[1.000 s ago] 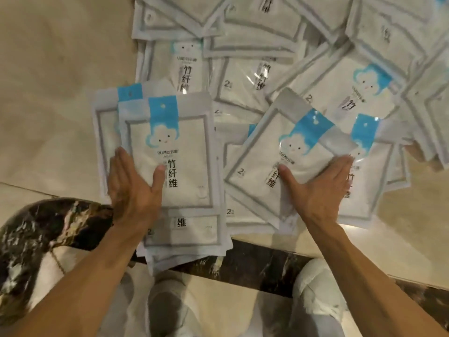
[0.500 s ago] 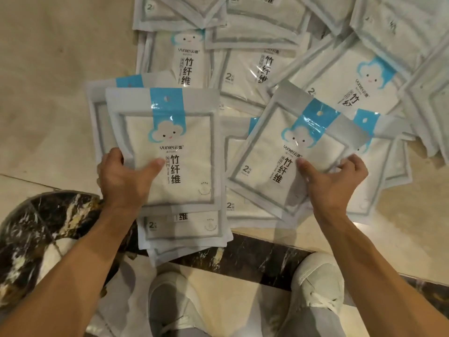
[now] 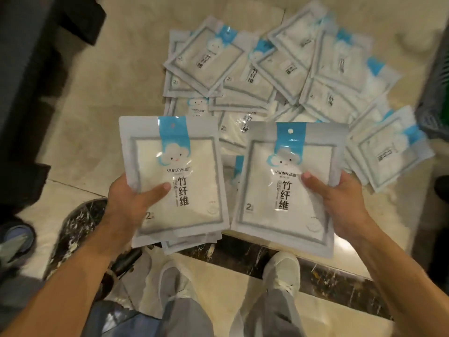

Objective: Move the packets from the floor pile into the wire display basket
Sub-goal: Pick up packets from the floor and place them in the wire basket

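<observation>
Lifted off the floor since half a second ago: both bundles of packets, then low against the pile, now raised clear and held side by side, print facing up. Nearest, two pale shoes (image 3: 281, 276) on the floor (image 3: 80, 117), toes at a dark marble strip (image 3: 245, 254). Just beyond, left hand (image 3: 132, 203) with its grip closed around the left stack of packets (image 3: 175, 181), thumb pressed across the front beside the black print, fingers hidden underneath; edges of several more packets peeking out below the top one. Beside it, nearly touching, right hand (image 3: 340, 203) with its grip likewise closed on the right packet (image 3: 289, 186), thumb on the front, fingers curled behind the right edge; whether more than one packet there, cannot tell. Farther out, floor pile of packets (image 3: 267, 69) spread loosely and overlapping on the pale floor, well beneath the raised ones, reaching toward the far edge of the view. At the right edge, partly cut off and blurred, a dark wire basket (image 3: 435, 100) just beside the pile. Along the left edge, a dark fixture (image 3: 24, 93), too blurred to make out.
</observation>
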`<state>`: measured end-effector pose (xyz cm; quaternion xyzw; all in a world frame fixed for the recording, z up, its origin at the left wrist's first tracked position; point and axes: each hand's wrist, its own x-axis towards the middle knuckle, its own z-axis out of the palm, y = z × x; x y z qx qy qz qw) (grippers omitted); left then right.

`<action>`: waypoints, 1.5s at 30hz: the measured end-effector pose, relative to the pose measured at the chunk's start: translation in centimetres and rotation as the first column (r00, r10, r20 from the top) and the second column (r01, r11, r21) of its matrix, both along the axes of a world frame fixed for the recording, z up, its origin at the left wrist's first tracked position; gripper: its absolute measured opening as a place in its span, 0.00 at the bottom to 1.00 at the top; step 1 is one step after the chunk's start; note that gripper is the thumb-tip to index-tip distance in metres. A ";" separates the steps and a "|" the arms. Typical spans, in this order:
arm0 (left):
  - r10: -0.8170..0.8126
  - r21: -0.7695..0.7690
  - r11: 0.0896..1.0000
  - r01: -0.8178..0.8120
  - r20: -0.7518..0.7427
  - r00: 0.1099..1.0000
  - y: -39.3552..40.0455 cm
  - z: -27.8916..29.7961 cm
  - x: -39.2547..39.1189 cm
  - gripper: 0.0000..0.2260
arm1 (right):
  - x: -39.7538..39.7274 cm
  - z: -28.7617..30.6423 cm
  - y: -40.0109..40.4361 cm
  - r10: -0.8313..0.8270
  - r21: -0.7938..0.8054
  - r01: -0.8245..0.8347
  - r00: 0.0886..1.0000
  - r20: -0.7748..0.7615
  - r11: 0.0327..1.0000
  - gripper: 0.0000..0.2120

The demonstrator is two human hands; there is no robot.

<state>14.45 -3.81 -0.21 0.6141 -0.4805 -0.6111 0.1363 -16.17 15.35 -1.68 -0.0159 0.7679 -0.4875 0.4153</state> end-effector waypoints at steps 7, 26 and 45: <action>0.038 0.082 0.996 -0.036 -0.021 0.999 -1.7 16.5 -2.4 0.16 | -4.1 19.6 -2.0 0.128 -0.055 -0.126 0.991 0.037 0.991 0.18; 0.073 -0.220 0.968 -0.123 -0.223 0.972 -4.1 69.4 9.4 0.20 | 4.4 71.5 -8.6 0.363 -0.357 -0.357 0.930 -0.050 0.863 0.26; 0.601 -0.229 0.632 -0.740 -0.458 0.655 17.0 81.6 21.5 0.53 | 15.6 83.5 -12.8 0.835 -0.450 -0.766 0.545 -0.075 0.459 0.17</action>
